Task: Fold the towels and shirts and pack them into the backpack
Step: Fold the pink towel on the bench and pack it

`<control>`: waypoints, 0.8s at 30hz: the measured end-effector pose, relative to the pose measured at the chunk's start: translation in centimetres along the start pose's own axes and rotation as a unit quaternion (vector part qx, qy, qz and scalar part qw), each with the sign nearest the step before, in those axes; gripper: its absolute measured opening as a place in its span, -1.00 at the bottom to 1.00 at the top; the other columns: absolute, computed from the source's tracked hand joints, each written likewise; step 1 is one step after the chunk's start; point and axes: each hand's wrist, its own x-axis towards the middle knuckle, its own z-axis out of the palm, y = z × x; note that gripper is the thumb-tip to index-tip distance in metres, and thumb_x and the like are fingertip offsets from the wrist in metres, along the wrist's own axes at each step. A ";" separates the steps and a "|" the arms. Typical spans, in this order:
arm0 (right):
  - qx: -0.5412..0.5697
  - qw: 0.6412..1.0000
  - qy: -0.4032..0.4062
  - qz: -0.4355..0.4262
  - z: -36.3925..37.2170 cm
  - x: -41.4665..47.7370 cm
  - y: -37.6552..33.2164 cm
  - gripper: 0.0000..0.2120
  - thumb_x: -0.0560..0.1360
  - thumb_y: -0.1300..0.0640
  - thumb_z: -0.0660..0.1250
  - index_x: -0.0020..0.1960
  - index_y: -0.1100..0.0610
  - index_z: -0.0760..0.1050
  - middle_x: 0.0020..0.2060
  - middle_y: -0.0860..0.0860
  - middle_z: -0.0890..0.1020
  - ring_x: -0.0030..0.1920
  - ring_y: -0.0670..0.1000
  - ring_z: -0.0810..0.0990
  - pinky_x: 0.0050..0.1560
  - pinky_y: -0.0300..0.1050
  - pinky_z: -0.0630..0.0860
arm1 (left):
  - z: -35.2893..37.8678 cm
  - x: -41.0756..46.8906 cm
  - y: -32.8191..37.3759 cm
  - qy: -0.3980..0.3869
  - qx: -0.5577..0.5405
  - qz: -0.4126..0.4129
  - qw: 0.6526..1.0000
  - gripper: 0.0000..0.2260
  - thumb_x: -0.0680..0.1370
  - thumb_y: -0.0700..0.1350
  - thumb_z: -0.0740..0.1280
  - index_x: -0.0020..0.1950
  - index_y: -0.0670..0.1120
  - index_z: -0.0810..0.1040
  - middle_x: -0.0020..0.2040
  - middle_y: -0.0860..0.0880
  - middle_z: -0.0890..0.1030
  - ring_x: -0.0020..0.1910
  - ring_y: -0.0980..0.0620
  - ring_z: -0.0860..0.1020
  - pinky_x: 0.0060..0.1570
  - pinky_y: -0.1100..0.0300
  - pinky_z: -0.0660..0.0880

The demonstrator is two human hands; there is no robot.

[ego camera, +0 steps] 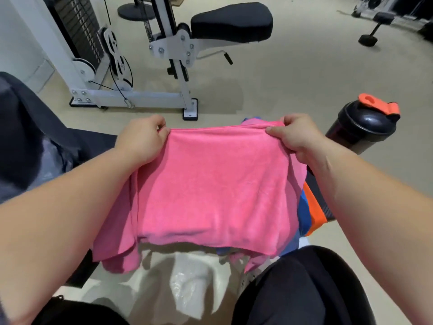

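my left hand (143, 134) and right hand (293, 134) each pinch a far corner of the pink towel (210, 188), its long axis left-right between them, draped toward me over the clothes.

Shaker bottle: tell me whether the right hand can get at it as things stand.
Probably yes, once it lets go: the right hand pinches a corner of the pink towel, and the shaker bottle stands just to its right with nothing between them.
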 end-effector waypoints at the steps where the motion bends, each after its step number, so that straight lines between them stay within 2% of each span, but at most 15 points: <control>1: -0.038 0.999 0.006 -0.007 0.2 1.0 -0.4 -0.72 0.41 0.10 0.53 -0.29 0.10 0.43 -0.34 0.07 0.47 -0.31 0.03 0.41 -0.29 -0.10 0.33 | 0.2 1.0 0.0 -0.001 0.006 0.007 1.000 -0.85 0.63 0.04 0.24 -0.05 0.00 0.49 -0.11 -0.08 0.59 -0.06 -0.22 0.52 -0.09 -0.07 0.51; 3: -0.103 0.994 0.015 -0.024 0.8 2.7 -1.1 -0.75 0.41 0.09 0.51 -0.25 0.16 0.47 -0.31 0.10 0.56 -0.25 0.13 0.50 -0.24 -0.04 0.42 | 0.7 2.8 0.0 0.001 0.015 0.024 1.000 -0.85 0.63 0.01 0.25 -0.06 -0.04 0.48 -0.12 -0.11 0.58 -0.06 -0.23 0.53 -0.10 -0.07 0.51; 5: -0.156 0.986 0.030 -0.047 1.7 4.4 -1.3 -0.80 0.41 0.08 0.49 -0.13 0.20 0.57 -0.19 0.15 0.66 -0.11 0.20 0.62 -0.12 -0.01 0.54 | 1.4 4.5 -0.2 -0.002 0.030 0.030 0.999 -0.85 0.62 0.00 0.25 -0.06 -0.05 0.48 -0.10 -0.17 0.61 -0.06 -0.26 0.54 -0.11 -0.06 0.50; 7: -0.197 0.978 0.033 -0.061 2.5 5.2 -1.0 -0.81 0.44 0.10 0.47 -0.01 0.17 0.61 -0.07 0.15 0.69 0.00 0.18 0.64 -0.05 -0.11 0.49 | 2.1 5.7 -0.6 -0.013 0.054 0.024 0.998 -0.86 0.61 0.01 0.25 -0.08 -0.02 0.46 -0.07 -0.20 0.62 -0.06 -0.27 0.55 -0.11 -0.06 0.51; 9: -0.219 0.973 0.035 -0.062 3.2 5.3 -0.3 -0.72 0.47 0.09 0.43 0.17 0.08 0.57 0.08 0.14 0.66 0.11 0.18 0.60 0.05 -0.12 0.45 | 3.0 6.3 -1.2 -0.032 0.070 0.023 0.997 -0.83 0.61 0.03 0.25 -0.12 0.00 0.43 -0.08 -0.19 0.62 -0.08 -0.26 0.54 -0.08 -0.08 0.53; 11: -0.246 0.964 0.058 -0.085 3.9 4.2 0.3 -0.59 0.50 0.02 0.38 0.32 0.02 0.48 0.22 0.16 0.54 0.23 0.23 0.51 0.22 -0.02 0.41 | 4.1 6.4 -1.7 -0.055 0.079 0.020 0.995 -0.81 0.63 0.05 0.24 -0.09 -0.03 0.45 -0.07 -0.20 0.62 -0.07 -0.25 0.53 -0.07 -0.05 0.51; 14: -0.333 0.917 0.102 -0.194 5.5 0.4 0.2 -0.54 0.50 -0.13 0.31 0.37 -0.03 0.44 0.31 0.12 0.44 0.32 0.22 0.39 0.29 0.12 0.32 | 5.6 5.6 -2.0 -0.081 0.081 0.016 0.993 -0.80 0.64 0.08 0.22 0.03 -0.04 0.47 0.02 -0.20 0.61 0.02 -0.27 0.54 -0.06 -0.03 0.47; 17: -0.390 0.878 0.028 -0.275 7.7 -3.6 -0.1 -0.41 0.52 -0.29 0.17 0.46 -0.05 0.37 0.50 0.16 0.30 0.51 0.24 0.22 0.48 0.25 0.11 | 6.0 4.0 -1.4 -0.038 0.095 0.032 0.994 -0.72 0.63 0.10 0.20 0.22 -0.04 0.48 0.13 -0.19 0.55 0.12 -0.30 0.50 0.10 -0.15 0.47; 19: -0.454 0.851 -0.044 -0.259 8.8 -5.3 0.7 -0.27 0.54 -0.39 0.03 0.60 -0.04 0.14 0.61 0.19 0.05 0.60 0.28 -0.07 0.53 0.36 -0.17 | 6.0 2.3 0.1 -0.002 0.093 0.030 0.995 -0.66 0.63 0.08 0.20 0.36 -0.03 0.45 0.24 -0.19 0.50 0.22 -0.30 0.44 0.18 -0.18 0.39; 20: -0.475 0.842 -0.060 -0.248 9.1 -5.8 1.5 -0.22 0.54 -0.42 -0.02 0.63 -0.03 0.03 0.62 0.19 -0.06 0.60 0.30 -0.17 0.51 0.39 -0.24 | 6.0 1.1 1.1 0.011 0.075 0.030 0.997 -0.63 0.63 0.07 0.20 0.40 -0.03 0.44 0.30 -0.19 0.47 0.26 -0.30 0.42 0.22 -0.20 0.37; 22: -0.494 0.837 -0.060 -0.229 9.2 -6.4 3.2 -0.17 0.53 -0.45 -0.08 0.65 -0.01 -0.12 0.61 0.21 -0.19 0.58 0.33 -0.28 0.49 0.42 -0.28 | 6.0 -1.9 3.2 0.016 0.045 0.030 0.998 -0.55 0.61 0.14 0.14 0.45 -0.01 0.40 0.43 -0.19 0.40 0.38 -0.28 0.36 0.35 -0.25 0.30; 24: -0.497 0.838 -0.052 -0.218 8.8 -6.6 4.5 -0.15 0.53 -0.47 -0.11 0.64 -0.02 -0.20 0.60 0.20 -0.27 0.56 0.33 -0.33 0.48 0.42 -0.28 | 6.6 -5.1 4.8 -0.032 0.045 0.015 0.998 -0.43 0.58 0.25 0.04 0.54 0.05 0.28 0.57 -0.16 0.24 0.54 -0.25 0.19 0.48 -0.31 0.10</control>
